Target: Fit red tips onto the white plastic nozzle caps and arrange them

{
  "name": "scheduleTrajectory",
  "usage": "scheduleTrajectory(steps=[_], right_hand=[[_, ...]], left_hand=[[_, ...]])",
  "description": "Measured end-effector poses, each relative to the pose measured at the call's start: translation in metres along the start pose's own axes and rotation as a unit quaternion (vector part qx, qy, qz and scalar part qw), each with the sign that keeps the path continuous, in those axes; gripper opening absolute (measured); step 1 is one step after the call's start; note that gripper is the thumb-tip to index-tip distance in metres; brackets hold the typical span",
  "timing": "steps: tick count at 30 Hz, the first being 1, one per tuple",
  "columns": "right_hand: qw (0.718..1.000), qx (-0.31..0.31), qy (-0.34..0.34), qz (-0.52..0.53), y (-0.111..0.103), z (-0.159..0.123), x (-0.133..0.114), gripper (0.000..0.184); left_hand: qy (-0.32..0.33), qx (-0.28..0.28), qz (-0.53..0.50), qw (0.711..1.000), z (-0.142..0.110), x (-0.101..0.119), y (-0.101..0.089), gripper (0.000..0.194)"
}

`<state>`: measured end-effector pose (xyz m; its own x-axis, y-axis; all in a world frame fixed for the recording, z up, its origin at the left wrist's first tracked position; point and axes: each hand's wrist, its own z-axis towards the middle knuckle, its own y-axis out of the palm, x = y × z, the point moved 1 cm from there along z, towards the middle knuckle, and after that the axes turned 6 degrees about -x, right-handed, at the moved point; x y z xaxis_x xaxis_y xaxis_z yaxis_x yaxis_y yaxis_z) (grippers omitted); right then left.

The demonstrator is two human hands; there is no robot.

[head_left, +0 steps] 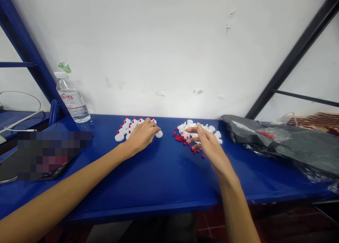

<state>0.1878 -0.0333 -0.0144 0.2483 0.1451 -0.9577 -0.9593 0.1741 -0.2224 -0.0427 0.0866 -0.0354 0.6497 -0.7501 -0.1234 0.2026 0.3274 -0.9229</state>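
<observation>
On the blue table (pixel 164 172) lie two groups of small parts. At the left, white round caps with red tips (pixel 126 126) stand in a cluster. My left hand (pixel 143 135) rests on that cluster's right side, fingers curled over a cap; whether it grips one is hidden. At the right lies a pile of plain white caps (pixel 209 128), with small loose red pieces (pixel 181 139) scattered in front of it. My right hand (pixel 208 144) hovers over the white pile and the red pieces, fingers stretched and slightly apart, touching the caps.
A clear plastic water bottle (pixel 71 100) stands at the back left against the white wall. A dark grey plastic bag (pixel 280 140) covers the table's right end. A dark flat object (pixel 53 172) lies at the left. Blue and black frame struts slant at both sides.
</observation>
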Motion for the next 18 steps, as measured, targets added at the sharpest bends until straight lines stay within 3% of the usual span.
scheduleTrajectory(steps=[6,18], right_hand=[[1.0,0.009,-0.005,0.01,-0.002,-0.001,-0.001,0.057],[1.0,0.014,-0.011,-0.013,-0.002,-0.001,0.0,0.062]], left_hand=[[0.025,-0.006,-0.027,0.999,0.0,-0.001,0.001,0.036],[0.006,-0.021,-0.032,0.999,0.001,-0.011,-0.006,0.032]])
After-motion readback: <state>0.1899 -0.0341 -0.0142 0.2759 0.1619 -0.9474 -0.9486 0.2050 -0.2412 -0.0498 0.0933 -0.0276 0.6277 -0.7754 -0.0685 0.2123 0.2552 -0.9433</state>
